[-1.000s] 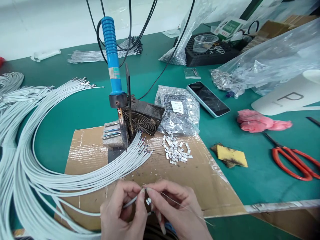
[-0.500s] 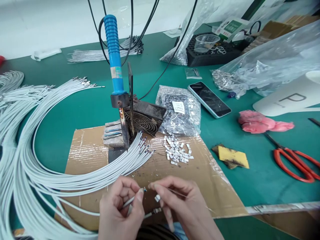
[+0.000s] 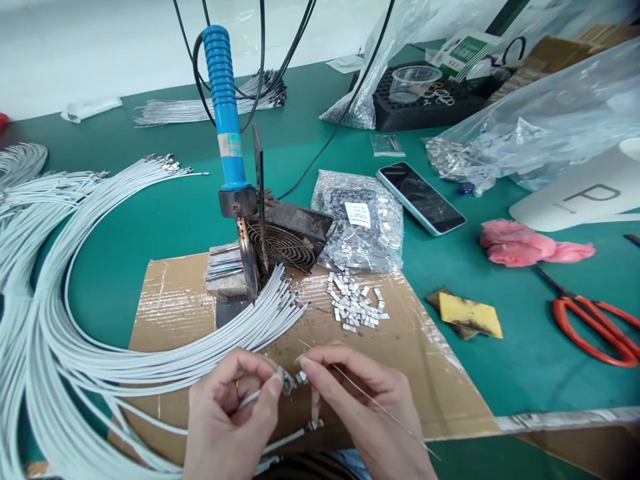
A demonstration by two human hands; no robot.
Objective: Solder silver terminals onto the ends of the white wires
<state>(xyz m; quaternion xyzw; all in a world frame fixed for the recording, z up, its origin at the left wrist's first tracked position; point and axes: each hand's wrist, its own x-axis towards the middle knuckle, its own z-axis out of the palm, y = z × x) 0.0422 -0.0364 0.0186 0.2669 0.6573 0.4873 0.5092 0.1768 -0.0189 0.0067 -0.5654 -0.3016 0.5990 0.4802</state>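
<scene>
Low in the middle, my left hand (image 3: 233, 417) pinches a white cable (image 3: 249, 399) near its end. At its fingertips are bared coloured wires beside a small shiny piece (image 3: 287, 381), too blurred to make out fully. My right hand (image 3: 367, 410) is closed, with thumb and forefinger on a thin silvery wire (image 3: 369, 397) that runs back across the hand. A small white connector (image 3: 301, 377) is by its fingertips, close to the cable end; which finger holds it is unclear. Below, another cable end with a metal connector (image 3: 315, 425) lies near the right hand's lower fingers.
A blue-handled soldering iron (image 3: 230, 133) stands upright in front of a small black fan (image 3: 285, 240). White cables (image 3: 165, 363) sweep in from the left over cardboard (image 3: 400, 373). Loose connectors (image 3: 355, 303), a parts bag (image 3: 360, 220), phone (image 3: 421, 198), yellow sponge (image 3: 470, 316) and red-handled scissors (image 3: 595, 330) lie rightward.
The small white connector has come up and left, closer to the cable end. The thin wire's tip now pokes out beyond my right fingertips. My left hand has shifted slightly left.
</scene>
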